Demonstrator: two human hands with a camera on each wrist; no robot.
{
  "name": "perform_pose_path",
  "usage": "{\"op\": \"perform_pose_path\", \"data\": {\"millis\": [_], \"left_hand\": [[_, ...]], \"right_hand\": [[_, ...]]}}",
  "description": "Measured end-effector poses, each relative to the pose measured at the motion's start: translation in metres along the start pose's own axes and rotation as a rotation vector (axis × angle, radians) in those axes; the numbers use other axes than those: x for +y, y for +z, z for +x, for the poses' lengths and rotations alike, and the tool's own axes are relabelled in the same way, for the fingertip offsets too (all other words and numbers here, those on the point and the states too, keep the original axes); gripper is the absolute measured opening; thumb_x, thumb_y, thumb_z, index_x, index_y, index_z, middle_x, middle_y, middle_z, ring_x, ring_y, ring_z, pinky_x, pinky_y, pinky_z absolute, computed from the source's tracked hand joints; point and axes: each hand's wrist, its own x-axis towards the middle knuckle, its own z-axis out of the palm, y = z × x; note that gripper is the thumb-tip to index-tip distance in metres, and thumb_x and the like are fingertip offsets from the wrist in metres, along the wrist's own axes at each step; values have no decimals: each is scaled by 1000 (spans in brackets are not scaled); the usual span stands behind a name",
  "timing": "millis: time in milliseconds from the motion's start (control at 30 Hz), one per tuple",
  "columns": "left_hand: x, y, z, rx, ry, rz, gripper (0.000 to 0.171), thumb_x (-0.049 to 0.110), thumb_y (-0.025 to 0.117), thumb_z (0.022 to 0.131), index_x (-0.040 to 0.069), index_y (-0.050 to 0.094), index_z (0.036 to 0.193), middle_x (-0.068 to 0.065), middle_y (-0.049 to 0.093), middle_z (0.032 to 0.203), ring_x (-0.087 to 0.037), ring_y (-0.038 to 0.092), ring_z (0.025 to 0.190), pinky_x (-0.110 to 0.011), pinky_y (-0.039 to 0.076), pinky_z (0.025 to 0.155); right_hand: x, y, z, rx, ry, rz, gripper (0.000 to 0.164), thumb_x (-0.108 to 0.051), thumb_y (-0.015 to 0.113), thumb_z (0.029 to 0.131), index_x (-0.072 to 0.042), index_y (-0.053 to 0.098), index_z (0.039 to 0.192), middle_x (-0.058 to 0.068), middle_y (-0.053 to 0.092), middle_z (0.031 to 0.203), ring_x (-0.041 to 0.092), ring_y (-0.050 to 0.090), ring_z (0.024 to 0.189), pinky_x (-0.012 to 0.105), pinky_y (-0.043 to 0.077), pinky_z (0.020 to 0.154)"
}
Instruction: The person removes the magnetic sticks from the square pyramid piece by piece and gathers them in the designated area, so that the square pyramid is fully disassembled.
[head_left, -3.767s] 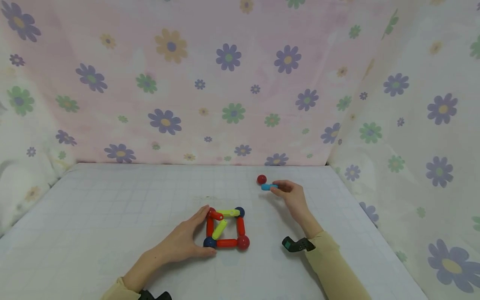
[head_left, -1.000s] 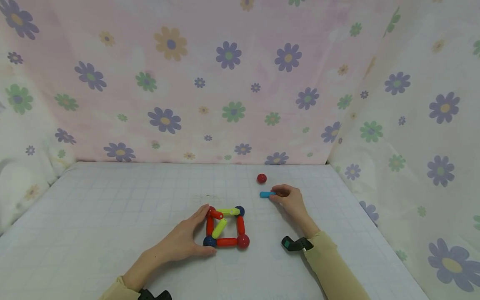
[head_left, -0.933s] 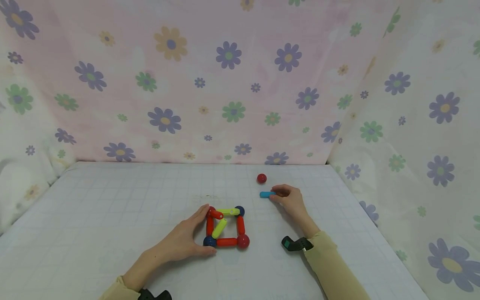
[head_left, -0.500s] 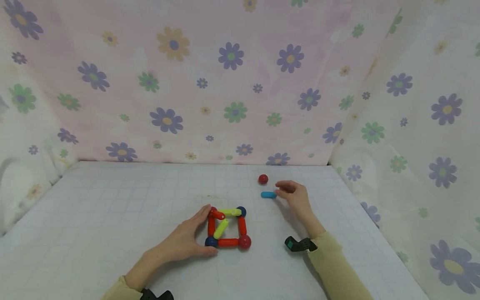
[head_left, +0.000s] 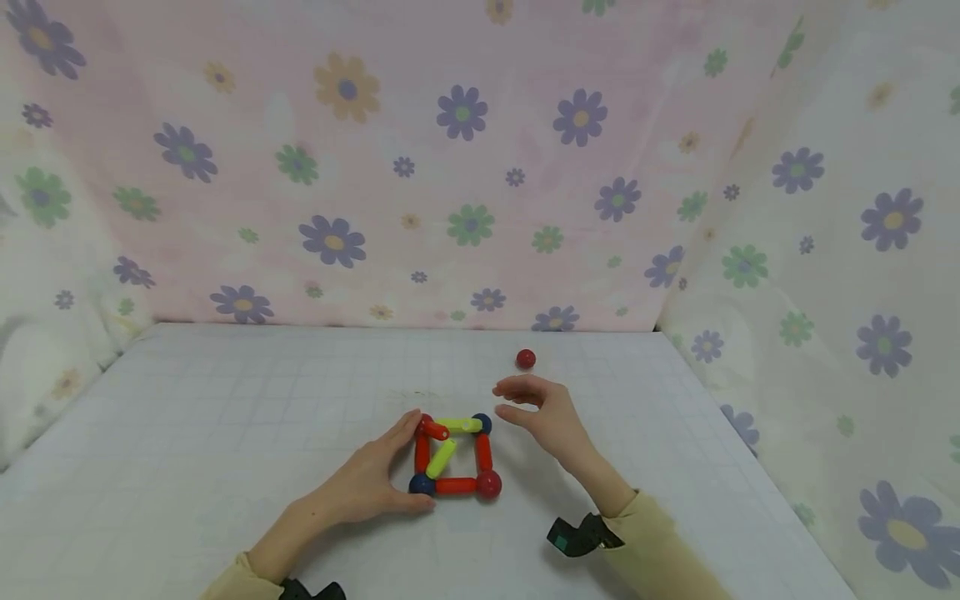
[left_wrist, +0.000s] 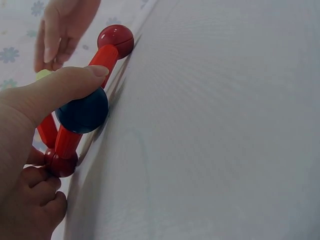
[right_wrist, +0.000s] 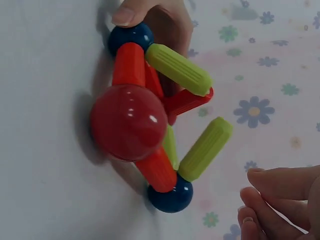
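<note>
A square frame of magnetic sticks and balls lies on the table. It has a near-right red ball (head_left: 489, 484), a navy ball (head_left: 422, 485) at near left, red sticks (head_left: 455, 486) and a yellow-green stick (head_left: 457, 425) on its far side. In the right wrist view, a yellow-green stick (right_wrist: 206, 149) and another yellow-green stick (right_wrist: 180, 69) stick out from navy balls. My left hand (head_left: 367, 479) holds the frame's left side, thumb at the navy ball, fingers by the far red ball. My right hand (head_left: 543, 417) hovers off the far-right corner, thumb and fingers apart, nothing visible between them.
A loose red ball (head_left: 526, 359) rests toward the table's back edge, beyond the right hand. White cloth (head_left: 225, 417) covers the table. Flowered curtains (head_left: 405, 192) hang behind and at the sides.
My right hand pulled the blue stick away from the loose red ball, released it, then moved left toward the frame. The blue stick is now out of sight. The left hand stayed put.
</note>
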Motion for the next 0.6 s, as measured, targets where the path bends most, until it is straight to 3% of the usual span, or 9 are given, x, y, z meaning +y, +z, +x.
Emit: {"op": "perform_pose_path", "data": {"millis": [167,400,600], "left_hand": [[-1,1,1,0,4,0,116,53,86,71,16,23,160,-4,23,166,-31,26,151,-60,30,117],[-2,1,0,7,13,1,117,54,86,70,16,23,160,-4,22,166,-32,26,151,-60,30,117],[-2,1,0,5,24,-4,116,54,86,71,14,23,160,-4,22,166,-31,25,152,-60,30,117]], "right_hand": [[11,14,-3,-20,-12,14,28,-9,77,87,-13,72,114,6,73,111,28,64,107,46,53,99],[17,28,-4,-64,21,-21,28,-10,78,86,-17,73,112,-1,73,109,20,62,102,40,54,93],[25,34,-5,-111,3,-14,29,-10,78,85,-15,73,113,1,72,110,20,62,98,36,55,92]]}}
